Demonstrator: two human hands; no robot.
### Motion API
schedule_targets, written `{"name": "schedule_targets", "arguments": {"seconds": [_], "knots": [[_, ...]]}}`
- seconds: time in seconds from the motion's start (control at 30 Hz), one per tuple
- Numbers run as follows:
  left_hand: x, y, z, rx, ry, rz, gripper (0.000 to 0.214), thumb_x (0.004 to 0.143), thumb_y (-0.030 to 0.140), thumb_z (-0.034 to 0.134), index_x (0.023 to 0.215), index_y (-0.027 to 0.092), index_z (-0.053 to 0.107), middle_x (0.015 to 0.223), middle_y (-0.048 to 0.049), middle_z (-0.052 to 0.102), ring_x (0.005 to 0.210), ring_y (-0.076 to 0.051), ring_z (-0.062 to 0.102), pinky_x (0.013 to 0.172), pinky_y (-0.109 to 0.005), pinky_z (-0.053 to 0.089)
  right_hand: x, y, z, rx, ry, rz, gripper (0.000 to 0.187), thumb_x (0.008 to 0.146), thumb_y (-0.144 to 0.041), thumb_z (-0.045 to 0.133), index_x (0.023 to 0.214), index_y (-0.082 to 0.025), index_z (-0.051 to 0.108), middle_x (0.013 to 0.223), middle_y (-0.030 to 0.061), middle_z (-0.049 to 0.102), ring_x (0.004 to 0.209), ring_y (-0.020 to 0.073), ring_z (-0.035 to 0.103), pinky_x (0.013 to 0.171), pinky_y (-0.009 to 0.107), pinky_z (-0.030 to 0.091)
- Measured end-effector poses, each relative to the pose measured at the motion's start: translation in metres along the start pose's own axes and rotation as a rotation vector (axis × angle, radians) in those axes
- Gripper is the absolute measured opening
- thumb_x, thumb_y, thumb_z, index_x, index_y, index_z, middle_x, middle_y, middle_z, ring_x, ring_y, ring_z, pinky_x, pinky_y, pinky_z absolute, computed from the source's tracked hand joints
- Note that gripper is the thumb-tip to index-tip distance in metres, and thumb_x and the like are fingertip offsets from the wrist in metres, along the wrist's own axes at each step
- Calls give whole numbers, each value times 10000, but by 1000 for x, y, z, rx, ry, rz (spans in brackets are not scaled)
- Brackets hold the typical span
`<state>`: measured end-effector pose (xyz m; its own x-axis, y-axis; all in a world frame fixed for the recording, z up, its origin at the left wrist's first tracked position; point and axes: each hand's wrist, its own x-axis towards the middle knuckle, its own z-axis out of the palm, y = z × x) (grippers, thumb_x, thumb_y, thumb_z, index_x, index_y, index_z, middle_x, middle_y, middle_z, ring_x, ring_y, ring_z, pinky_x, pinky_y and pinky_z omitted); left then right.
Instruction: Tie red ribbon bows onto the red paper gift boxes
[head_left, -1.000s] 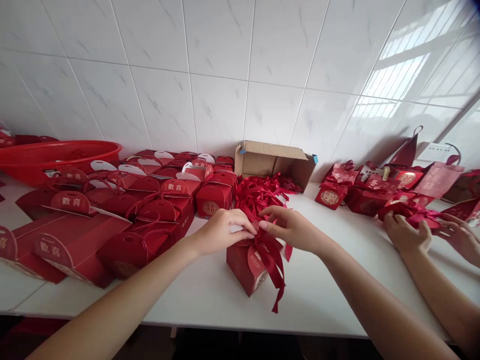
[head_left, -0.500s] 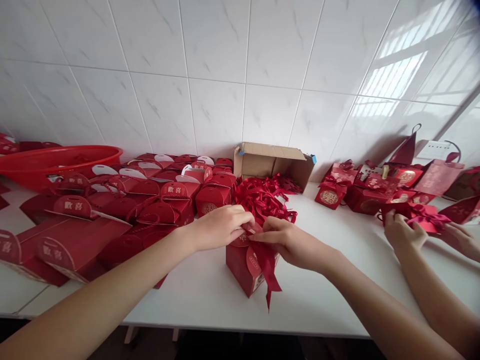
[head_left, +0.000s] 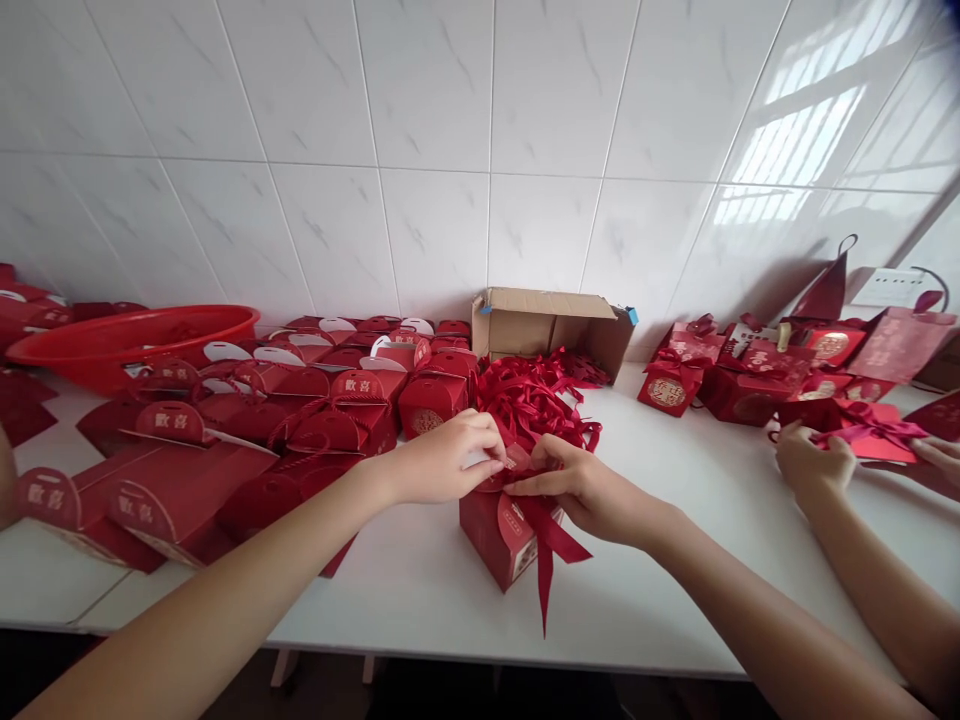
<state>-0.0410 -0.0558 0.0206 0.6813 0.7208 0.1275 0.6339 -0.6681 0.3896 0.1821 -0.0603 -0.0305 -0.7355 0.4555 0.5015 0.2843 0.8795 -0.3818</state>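
Observation:
A red gift box [head_left: 489, 535] stands on the white table in front of me, its rounded flaps meeting at the top. My left hand [head_left: 450, 455] pinches at the left of the box's top; its fingertips partly hide what they grip there. On the other side, my right hand [head_left: 585, 488] has thumb and fingers closed on a red ribbon [head_left: 553, 550] at the top of the box. Two loose ribbon ends hang down over the box's right side. Just behind the hands lies a tangled heap of red ribbons [head_left: 529, 395].
An open cardboard box [head_left: 555, 303] lies on its side behind the ribbons. Several red gift boxes [head_left: 360, 390] crowd the left, before a red plastic basin [head_left: 135, 335]. At right, a co-worker's hands [head_left: 817, 460] hold a red box with a bow, near finished boxes [head_left: 671, 385].
The view has shifted slightly, so the things on the table appear a little further right. The ribbon ends at my right hand have spread apart and hang lower. Both hands stay at the box top.

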Motion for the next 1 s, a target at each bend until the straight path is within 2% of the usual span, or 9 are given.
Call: {"name": "schedule_targets", "arguments": {"seconds": [0.07, 0.17, 0.43, 0.5, 0.63, 0.7, 0.8, 0.9, 1.0], "knots": [[-1, 0, 0, -49, -42, 11, 197, 902, 244, 438, 890, 206, 632, 1056, -45, 583, 1009, -187, 524, 893, -308, 423, -1, 1, 0, 12, -5, 11, 415, 894, -36, 401, 1115, -229, 694, 934, 84, 512, 834, 145, 535, 730, 275, 521], [-3, -1, 2, -76, -76, 42, 211, 873, 146, 422, 872, 209, 623, 1070, -39, 570, 1029, -175, 512, 897, -293, 421, -1, 3, 2, 23, 7, 10, 423, 890, -29, 397, 1092, -236, 706, 939, 83, 505, 842, 146, 534, 731, 279, 527], [0, 0, 13, 65, 155, 31, 239, 790, 67, 379, 672, 180, 553, 881, -42, 562, 882, -180, 515, 822, -306, 428, -3, 4, 9, 70, 65, -2, 440, 886, -21, 392, 1073, -252, 716, 968, 87, 500, 863, 152, 527, 744, 293, 522], [3, 2, 16, -23, 194, -29, 222, 764, 85, 374, 646, 178, 538, 870, -40, 556, 839, -176, 525, 800, -307, 439, -3, 5, 10, 91, 74, -4, 456, 866, 0, 401, 1079, -256, 712, 956, 80, 485, 870, 153, 523, 750, 297, 520], [6, 1, 23, -386, 86, -93, 155, 682, 122, 384, 630, 176, 520, 1030, -45, 572, 891, -181, 563, 791, -294, 472, -4, 7, 12, 117, 70, 14, 494, 841, 30, 407, 1081, -281, 706, 941, 68, 461, 900, 161, 514, 768, 318, 519], [7, -1, 26, -461, 81, -110, 152, 688, 142, 380, 621, 176, 512, 1091, -53, 584, 946, -197, 569, 834, -312, 469, -5, 8, 12, 122, 66, 20, 509, 837, 40, 403, 1080, -289, 705, 936, 63, 453, 895, 160, 506, 765, 322, 519], [6, -7, 28, -405, 162, -148, 172, 728, 164, 381, 612, 182, 507, 1104, -61, 614, 1040, -223, 543, 939, -367, 422, -5, 7, 11, 133, 73, 10, 512, 837, 45, 402, 1075, -291, 706, 911, 55, 437, 861, 152, 495, 745, 314, 518], [4, -11, 28, -202, 256, -162, 204, 760, 177, 385, 611, 189, 524, 1062, -55, 638, 1096, -246, 496, 986, -424, 372, -6, 7, 11, 141, 78, 5, 467, 851, 20, 427, 1078, -277, 706, 897, 52, 430, 833, 146, 489, 725, 305, 515], [3, -14, 26, -131, 265, -162, 235, 763, 175, 368, 588, 190, 524, 1035, -43, 647, 1098, -248, 481, 985, -431, 365, -6, 6, 10, 142, 75, 4, 446, 864, 0, 431, 1080, -279, 705, 896, 54, 431, 824, 144, 486, 714, 300, 515]]}}
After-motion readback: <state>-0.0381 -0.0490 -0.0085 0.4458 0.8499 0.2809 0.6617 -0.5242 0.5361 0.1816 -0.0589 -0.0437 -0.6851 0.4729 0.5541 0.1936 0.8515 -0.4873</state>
